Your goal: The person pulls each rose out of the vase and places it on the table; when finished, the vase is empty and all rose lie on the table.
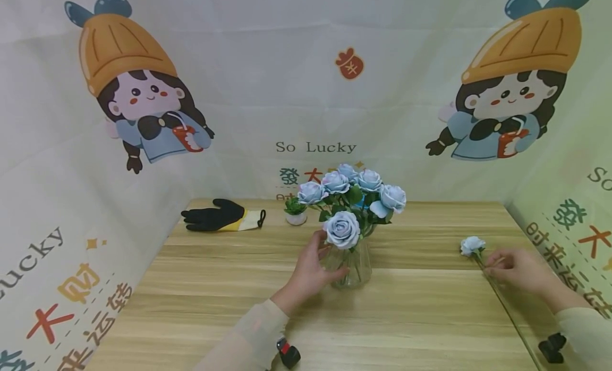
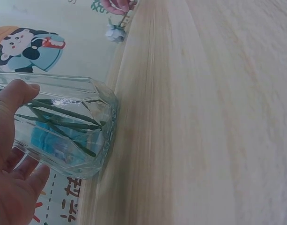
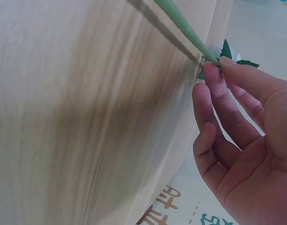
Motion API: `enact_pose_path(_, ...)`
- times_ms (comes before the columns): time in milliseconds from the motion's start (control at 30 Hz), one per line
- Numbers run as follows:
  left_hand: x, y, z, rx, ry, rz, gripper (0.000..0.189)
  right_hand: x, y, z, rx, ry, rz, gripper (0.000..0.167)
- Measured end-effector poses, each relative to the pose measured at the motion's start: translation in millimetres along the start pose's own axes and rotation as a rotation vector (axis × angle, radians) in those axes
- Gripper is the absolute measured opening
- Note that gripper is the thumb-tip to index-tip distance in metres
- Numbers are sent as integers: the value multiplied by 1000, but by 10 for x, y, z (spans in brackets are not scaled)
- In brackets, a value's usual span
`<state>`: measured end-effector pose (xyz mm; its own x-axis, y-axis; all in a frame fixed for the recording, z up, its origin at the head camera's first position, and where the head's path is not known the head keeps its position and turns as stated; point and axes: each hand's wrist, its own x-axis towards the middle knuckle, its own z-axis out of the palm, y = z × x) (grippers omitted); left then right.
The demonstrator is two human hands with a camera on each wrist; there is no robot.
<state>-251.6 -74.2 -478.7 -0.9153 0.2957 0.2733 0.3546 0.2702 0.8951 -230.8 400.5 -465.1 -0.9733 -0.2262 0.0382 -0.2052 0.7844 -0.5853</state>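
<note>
A clear faceted glass vase [image 1: 359, 270] stands on the table, filled with several pale blue roses [image 1: 341, 230] and green leaves. My left hand [image 1: 311, 267] holds it from the left side, the thumb in front and the fingers round the back. Through the glass, the left wrist view shows green stems [image 2: 70, 125] inside. Over at the right, my right hand [image 1: 518, 270] pinches a single pale blue rose [image 1: 472, 245] between thumb and fingertips. Its long green stem [image 3: 183, 26] slants down toward the table's near edge, and its bloom points away from me.
At the back left lies a black and yellow work glove [image 1: 217, 216]. A small potted succulent [image 1: 295, 211] stands between the glove and the vase. Something blue [image 2: 52, 140] shows behind the vase's glass. A printed cloth [image 1: 248, 84] hangs round the wooden table [image 1: 215, 307].
</note>
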Motion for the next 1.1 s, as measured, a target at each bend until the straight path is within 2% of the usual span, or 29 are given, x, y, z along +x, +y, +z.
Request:
enact_pose_path(300,-13,16,6,0,3,-32,92,2,-13,-28,-73,7,44,10)
enact_pose_path(500,-13,19,8,-13,0,-23,91,-11,-196,-82,-148,41,73,19)
enact_pose_path(633,-10,19,8,-19,0,-24,91,9,-427,-7,-151,114,23,15)
enact_pose_path(900,9,21,11,-14,4,-22,91,44,-1011,363,-78,282,-122,11)
enact_pose_path(1100,-3,37,9,-12,2,-39,91,97,-1420,625,59,415,-249,12)
